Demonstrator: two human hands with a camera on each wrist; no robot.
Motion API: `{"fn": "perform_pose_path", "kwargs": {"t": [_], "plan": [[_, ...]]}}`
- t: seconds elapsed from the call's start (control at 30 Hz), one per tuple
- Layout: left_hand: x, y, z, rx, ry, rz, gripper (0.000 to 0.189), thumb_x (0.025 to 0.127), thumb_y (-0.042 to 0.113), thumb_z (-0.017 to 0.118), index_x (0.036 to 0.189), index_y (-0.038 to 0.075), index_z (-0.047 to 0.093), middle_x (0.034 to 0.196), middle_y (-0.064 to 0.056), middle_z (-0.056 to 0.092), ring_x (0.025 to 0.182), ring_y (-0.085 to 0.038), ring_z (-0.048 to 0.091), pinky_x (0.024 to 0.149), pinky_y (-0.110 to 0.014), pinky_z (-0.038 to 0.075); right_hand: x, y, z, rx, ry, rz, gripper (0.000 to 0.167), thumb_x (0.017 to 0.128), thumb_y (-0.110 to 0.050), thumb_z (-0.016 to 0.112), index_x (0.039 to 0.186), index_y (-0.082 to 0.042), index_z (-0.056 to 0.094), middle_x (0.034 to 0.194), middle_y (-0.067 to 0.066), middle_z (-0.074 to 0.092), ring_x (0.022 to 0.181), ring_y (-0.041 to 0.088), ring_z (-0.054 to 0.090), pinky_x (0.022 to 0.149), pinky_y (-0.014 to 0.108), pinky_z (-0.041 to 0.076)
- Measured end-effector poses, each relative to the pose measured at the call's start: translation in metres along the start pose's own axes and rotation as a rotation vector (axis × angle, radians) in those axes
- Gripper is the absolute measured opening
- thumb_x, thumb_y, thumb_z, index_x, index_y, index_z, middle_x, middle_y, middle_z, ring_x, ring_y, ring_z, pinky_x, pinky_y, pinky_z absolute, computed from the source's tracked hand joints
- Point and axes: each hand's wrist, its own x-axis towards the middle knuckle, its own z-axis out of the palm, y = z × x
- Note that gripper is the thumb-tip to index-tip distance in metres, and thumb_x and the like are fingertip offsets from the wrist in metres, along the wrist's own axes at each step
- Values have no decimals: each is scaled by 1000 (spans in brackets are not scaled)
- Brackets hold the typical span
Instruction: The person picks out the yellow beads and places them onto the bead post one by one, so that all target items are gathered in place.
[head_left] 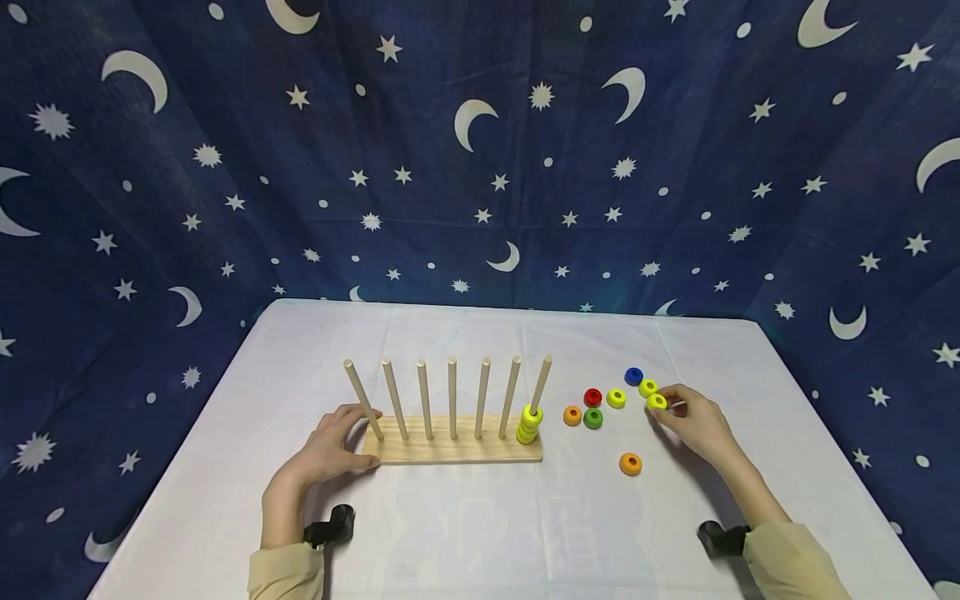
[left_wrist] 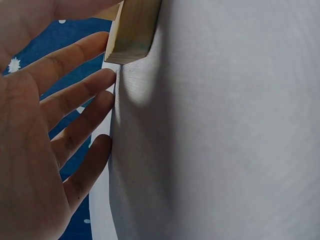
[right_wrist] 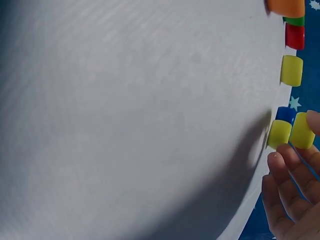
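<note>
Left hand (head_left: 328,446) grips the pegboard (head_left: 450,452) at left; right hand (head_left: 697,422) pinches a yellow ring (head_left: 656,405).

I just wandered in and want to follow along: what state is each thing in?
Rack: upright, left end held.
Rightmost peg: stacked with yellow rings.
Other six pegs: bare.
Held yellow ring: pinched, raised off the cloth.
Loose yellow pair: lying flat.
Orange pair: lying flat.
Blue ring: lying flat.
Red ring: lying flat.
Green ring: lying flat.
Left hand: holding rack.
Right hand: pinching ring.
</note>
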Motion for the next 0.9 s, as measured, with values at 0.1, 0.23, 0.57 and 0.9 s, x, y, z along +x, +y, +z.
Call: {"fn": "perform_pose_path", "kwargs": {"t": [0.1, 0.23, 0.57, 0.9], "plan": [[0, -1, 0, -2, 0, 4, 62, 66, 20, 83, 123, 15, 59, 138, -17, 49, 124, -41, 43, 100, -67, 34, -2, -4, 0, 8, 25, 4, 43, 87, -19, 65, 123, 2, 55, 112, 25, 62, 96, 36, 60, 69, 36, 51], [0, -1, 0, -4, 4, 11, 62, 66, 20, 83, 123, 14, 59, 138, -17, 49, 123, -40, 43, 99, -66, 34, -4, -8, -3, 28, 55, -15, 43, 87, -17, 63, 124, 1, 54, 111, 24, 63, 97, 36, 61, 73, 42, 51], [-1, -1, 0, -6, 2, 0, 63, 66, 20, 82, 124, 14, 59, 138, -16, 49, 123, -40, 43, 100, -66, 34, -9, -23, -6, 74, 135, -80, 38, 89, -16, 63, 124, -2, 56, 114, 23, 63, 95, 35, 63, 79, 46, 52], [-1, 0, 0, -9, -3, 1, 63, 66, 21, 83, 124, 15, 59, 138, -16, 48, 123, -39, 43, 100, -66, 34, -14, -38, -10, 121, 212, -140, 34, 88, -16, 66, 120, -5, 60, 108, 17, 66, 95, 28, 62, 73, 14, 46]]}}
